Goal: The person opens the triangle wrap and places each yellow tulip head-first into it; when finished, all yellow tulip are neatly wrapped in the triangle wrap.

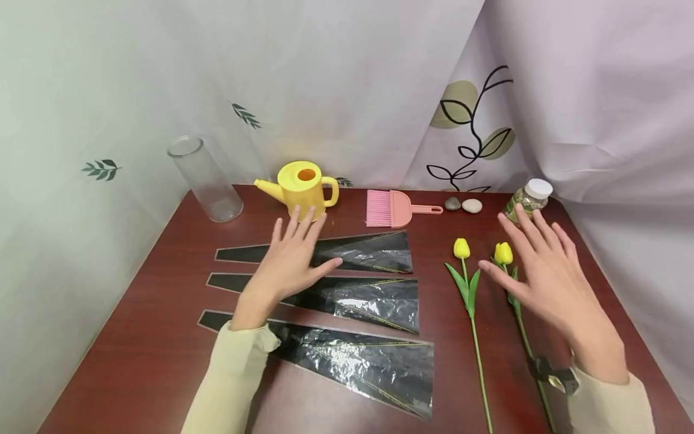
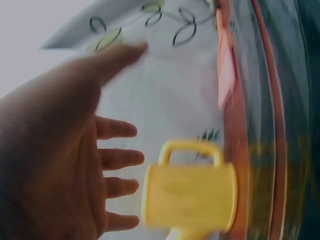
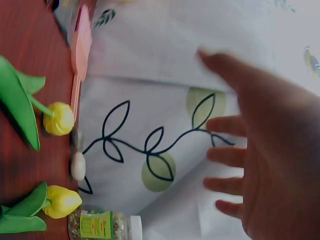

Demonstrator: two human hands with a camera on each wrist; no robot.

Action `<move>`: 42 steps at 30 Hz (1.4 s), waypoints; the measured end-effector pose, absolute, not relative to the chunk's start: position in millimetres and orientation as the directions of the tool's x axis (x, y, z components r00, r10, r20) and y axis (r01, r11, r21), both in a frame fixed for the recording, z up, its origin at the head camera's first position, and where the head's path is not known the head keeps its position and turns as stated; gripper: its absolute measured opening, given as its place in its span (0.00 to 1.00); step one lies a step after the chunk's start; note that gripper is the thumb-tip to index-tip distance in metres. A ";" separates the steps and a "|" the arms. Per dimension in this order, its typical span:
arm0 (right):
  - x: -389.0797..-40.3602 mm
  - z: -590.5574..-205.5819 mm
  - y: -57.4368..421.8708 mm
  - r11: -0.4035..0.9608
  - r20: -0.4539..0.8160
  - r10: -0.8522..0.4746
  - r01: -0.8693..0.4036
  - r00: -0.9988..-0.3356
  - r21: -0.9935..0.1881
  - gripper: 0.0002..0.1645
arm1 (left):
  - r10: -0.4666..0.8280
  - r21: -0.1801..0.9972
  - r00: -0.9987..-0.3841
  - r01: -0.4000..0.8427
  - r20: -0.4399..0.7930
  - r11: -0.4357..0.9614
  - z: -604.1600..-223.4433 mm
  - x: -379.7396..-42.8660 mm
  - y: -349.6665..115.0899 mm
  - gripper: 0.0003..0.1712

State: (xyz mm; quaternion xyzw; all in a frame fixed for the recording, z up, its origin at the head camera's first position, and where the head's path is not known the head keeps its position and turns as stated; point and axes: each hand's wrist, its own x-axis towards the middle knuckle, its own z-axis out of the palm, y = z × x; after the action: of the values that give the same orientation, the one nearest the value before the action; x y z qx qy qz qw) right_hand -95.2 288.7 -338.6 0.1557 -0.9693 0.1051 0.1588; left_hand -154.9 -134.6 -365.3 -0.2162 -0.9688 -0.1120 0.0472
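Observation:
My left hand (image 1: 290,259) hovers with spread fingers over the black plastic flower sleeves (image 1: 379,301), its fingertips overlapping the base of the yellow watering can (image 1: 303,190) in the head view. In the left wrist view the can (image 2: 190,195) stands beyond the fingers, apart from them. My right hand (image 1: 558,283), fingers also spread and holding nothing, is over the right-hand yellow tulip (image 1: 503,253). Its fingertips overlap a lidded jar (image 1: 537,190) in the head view. A second yellow tulip (image 1: 462,248) lies left of that hand. In the right wrist view the jar (image 3: 100,225) shows a green-yellow label.
A tall clear glass vase (image 1: 211,181) stands at the back left. Along the back lie a pink brush with dustpan (image 1: 398,209), a dark stone (image 1: 452,204) and a pale stone (image 1: 472,206). White patterned curtains (image 1: 347,90) border the red-brown table (image 1: 141,325).

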 end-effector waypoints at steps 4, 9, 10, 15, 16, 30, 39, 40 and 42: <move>-75.1 -342.9 284.9 0.938 0.329 -0.217 -0.290 -0.919 -0.191 0.42 | 0.474 0.173 -0.864 0.500 0.171 0.849 -372.0 -173.6 -97.8 0.42; -51.8 -367.1 270.2 0.953 0.283 -0.095 -0.170 -0.954 -0.252 0.29 | 0.522 0.164 -0.837 0.545 0.164 0.823 -386.3 -197.2 -48.9 0.26; -47.5 -372.5 267.1 0.953 0.272 -0.063 -0.139 -0.960 -0.271 0.26 | 0.524 0.164 -0.838 0.545 0.152 0.823 -389.2 -200.4 -40.9 0.24; -33.0 -395.1 252.5 0.929 0.116 0.075 0.027 -0.990 -0.368 0.15 | 0.556 0.154 -0.825 0.566 0.106 0.810 -402.4 -211.2 -14.1 0.17; -31.3 -398.2 250.1 0.925 0.075 0.099 0.064 -0.992 -0.375 0.14 | 0.562 0.149 -0.821 0.571 0.101 0.807 -404.5 -212.6 -10.9 0.17; -26.1 -410.7 243.6 0.891 -0.092 0.208 0.228 -0.974 -0.394 0.12 | 0.556 0.143 -0.821 0.570 0.130 0.809 -420.6 -218.7 -2.5 0.08; -25.9 -410.8 245.6 0.877 -0.105 0.223 0.246 -0.969 -0.413 0.13 | 0.551 0.145 -0.817 0.574 0.171 0.806 -423.8 -218.9 -2.9 0.02; -26.1 -411.2 245.1 0.875 -0.089 0.225 0.241 -0.970 -0.420 0.12 | 0.551 0.139 -0.816 0.575 0.176 0.806 -423.8 -219.3 -3.3 0.02; -27.3 -411.3 243.9 0.869 -0.039 0.230 0.224 -0.972 -0.442 0.10 | 0.548 0.131 -0.815 0.574 0.189 0.808 -422.4 -219.9 -4.5 0.02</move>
State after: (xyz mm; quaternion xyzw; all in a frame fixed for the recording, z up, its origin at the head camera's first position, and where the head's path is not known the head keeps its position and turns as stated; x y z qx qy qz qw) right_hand -27.3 243.9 -411.3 -0.1173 -0.9666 0.2276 0.0073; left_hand -219.9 -4.5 -422.4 -0.2959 -0.9482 -0.0913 0.0712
